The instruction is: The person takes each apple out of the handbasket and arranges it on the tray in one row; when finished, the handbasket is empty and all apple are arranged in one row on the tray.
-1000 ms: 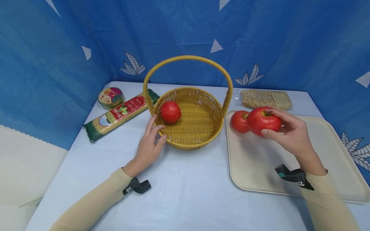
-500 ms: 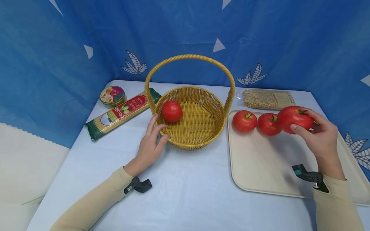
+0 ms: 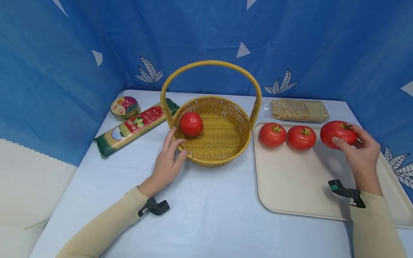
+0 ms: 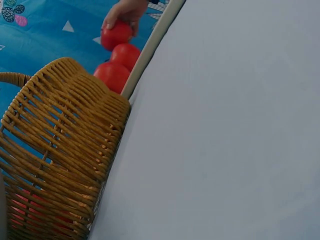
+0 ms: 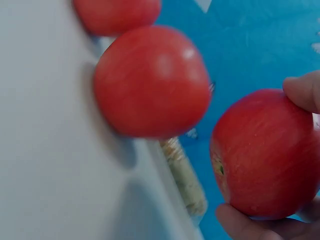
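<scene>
My right hand (image 3: 362, 154) grips a red apple (image 3: 338, 134) between thumb and fingers, held above the beige tray (image 3: 300, 190). In the right wrist view this apple (image 5: 267, 155) hangs clear of the tray surface. Two more red apples, a left one (image 3: 272, 135) and a right one (image 3: 301, 138), sit side by side near the tray's back left. My left hand (image 3: 166, 168) rests with relaxed fingers on the near left rim of a yellow wicker basket (image 3: 222, 143). Inside that basket, at its left, lies another red apple (image 3: 191, 124).
The basket's tall arched handle (image 3: 211, 63) stands upright. Left of it lie a long pasta packet (image 3: 133, 129) and a round tin (image 3: 124, 107). Behind the tray is a clear bag of grains (image 3: 298, 110). A blue curtain (image 3: 206, 32) hangs at the back.
My right hand has moved to the right with its apple, away from the other two, so both now show fully on the tray. The left hand and basket have stayed in place.
</scene>
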`<action>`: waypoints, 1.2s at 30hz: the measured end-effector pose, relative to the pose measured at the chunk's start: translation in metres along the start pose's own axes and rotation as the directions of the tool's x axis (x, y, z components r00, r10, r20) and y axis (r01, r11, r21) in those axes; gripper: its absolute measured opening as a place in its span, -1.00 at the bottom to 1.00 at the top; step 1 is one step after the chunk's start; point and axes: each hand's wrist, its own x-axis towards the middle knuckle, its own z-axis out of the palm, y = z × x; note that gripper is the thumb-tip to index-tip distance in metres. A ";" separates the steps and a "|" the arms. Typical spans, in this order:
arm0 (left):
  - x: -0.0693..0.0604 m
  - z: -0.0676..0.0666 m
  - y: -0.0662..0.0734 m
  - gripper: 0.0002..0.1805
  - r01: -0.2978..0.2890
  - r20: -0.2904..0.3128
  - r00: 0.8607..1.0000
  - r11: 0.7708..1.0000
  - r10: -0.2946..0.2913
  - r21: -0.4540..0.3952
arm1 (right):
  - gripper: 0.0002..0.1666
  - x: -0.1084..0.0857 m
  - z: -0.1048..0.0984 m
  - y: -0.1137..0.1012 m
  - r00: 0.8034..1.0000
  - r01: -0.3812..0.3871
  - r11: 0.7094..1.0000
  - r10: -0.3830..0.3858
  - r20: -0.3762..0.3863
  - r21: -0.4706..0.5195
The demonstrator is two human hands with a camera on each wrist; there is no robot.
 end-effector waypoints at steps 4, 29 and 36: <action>0.000 0.000 0.000 -0.58 0.005 0.003 1.000 1.000 -0.005 0.002 | -0.35 0.004 0.001 0.013 0.999 -0.040 0.999 0.040 -0.017 -0.028; -0.001 0.000 0.000 -0.55 0.014 0.004 1.000 1.000 -0.014 -0.007 | -0.27 0.004 0.014 0.043 0.993 -0.057 0.971 0.080 0.092 -0.230; -0.001 -0.001 0.000 -0.56 0.015 0.005 1.000 1.000 -0.015 -0.007 | -0.21 0.006 0.016 0.047 0.990 -0.008 0.974 0.039 0.134 -0.228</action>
